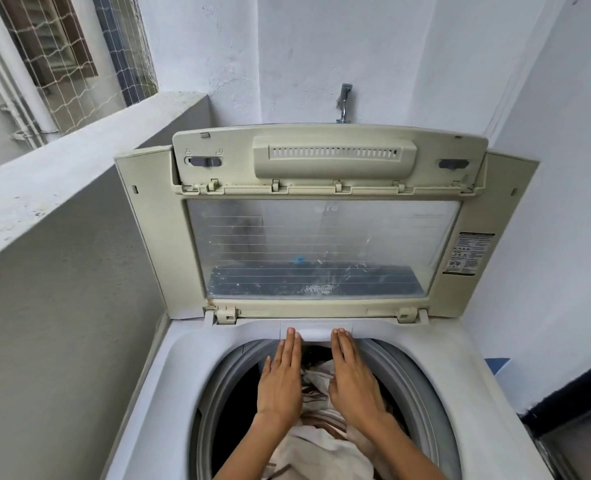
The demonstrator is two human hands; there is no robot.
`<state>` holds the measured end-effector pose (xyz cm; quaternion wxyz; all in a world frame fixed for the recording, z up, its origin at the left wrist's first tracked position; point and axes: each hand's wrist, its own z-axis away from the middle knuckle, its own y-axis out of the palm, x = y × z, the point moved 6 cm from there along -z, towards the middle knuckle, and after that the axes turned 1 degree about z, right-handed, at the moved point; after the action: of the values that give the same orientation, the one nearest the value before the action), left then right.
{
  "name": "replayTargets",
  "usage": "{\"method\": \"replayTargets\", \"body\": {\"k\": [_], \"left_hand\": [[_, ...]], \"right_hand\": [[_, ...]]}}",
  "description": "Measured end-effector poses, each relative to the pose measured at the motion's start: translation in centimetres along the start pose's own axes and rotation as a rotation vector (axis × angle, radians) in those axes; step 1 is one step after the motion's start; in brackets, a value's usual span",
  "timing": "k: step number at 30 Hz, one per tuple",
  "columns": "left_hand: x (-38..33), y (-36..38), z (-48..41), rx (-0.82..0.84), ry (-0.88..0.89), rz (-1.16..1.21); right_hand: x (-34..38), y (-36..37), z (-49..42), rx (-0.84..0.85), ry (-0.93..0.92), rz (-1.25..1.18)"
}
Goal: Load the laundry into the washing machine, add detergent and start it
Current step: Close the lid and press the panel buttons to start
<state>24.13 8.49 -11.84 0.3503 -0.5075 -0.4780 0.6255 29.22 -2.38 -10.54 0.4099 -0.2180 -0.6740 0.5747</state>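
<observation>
A white top-loading washing machine stands open, its folded lid raised against the back wall. White and brown striped laundry lies in the drum. My left hand and my right hand reach over the drum, flat and palm down. Their fingertips rest on the front edge of the small white detergent drawer at the back rim of the opening. The fingers are straight and held together. Neither hand holds anything.
A grey concrete ledge runs along the left, with netted windows behind it. A metal tap sticks out of the white wall above the lid. A dark-edged object stands at the right of the machine.
</observation>
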Motion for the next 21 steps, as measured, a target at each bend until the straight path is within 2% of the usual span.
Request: {"method": "replayTargets", "body": {"k": [8, 21], "left_hand": [[0.0, 0.0, 0.8, 0.040, 0.068, 0.022], [-2.1, -5.2, 1.9, -0.109, 0.163, -0.040]], "right_hand": [[-0.5, -1.8, 0.9, 0.012, -0.057, -0.022], [0.8, -4.4, 1.9, -0.054, -0.093, -0.014]]}}
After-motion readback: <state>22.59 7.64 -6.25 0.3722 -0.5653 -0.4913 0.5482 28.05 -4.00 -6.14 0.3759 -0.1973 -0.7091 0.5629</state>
